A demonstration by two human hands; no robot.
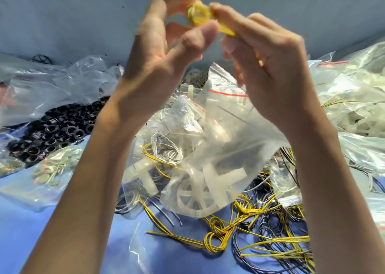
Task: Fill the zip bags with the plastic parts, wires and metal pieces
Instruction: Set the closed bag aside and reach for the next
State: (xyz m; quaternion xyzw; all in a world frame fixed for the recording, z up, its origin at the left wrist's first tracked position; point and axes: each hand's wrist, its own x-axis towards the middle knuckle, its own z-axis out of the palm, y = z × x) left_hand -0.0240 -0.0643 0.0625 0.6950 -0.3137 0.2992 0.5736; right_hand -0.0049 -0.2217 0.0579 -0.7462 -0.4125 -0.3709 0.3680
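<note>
You hold a small yellow wire coil (198,15) above the clear zip bag (218,149), left hand (162,51) and right hand (270,71) both pinching it with curled fingertips. Bundling seems the step in hand; next, the coil must drop into the bag's mouth, which sags under your right hand. Black rings (58,128) lie left of the bag, and loose wires (260,232) tangled on the blue surface (62,242) before it may snag.

Bright, hard daylight, strongest around 3 o'clock, where the zip bags (354,99) blow out white. Up at 12 o'clock the left hand (158,51), right hand (270,69) and yellow wire coil (198,15) are motion-smeared. At 5 o'clock the wires (260,242) look sharp. Edges bend, wide-angle lens.
</note>
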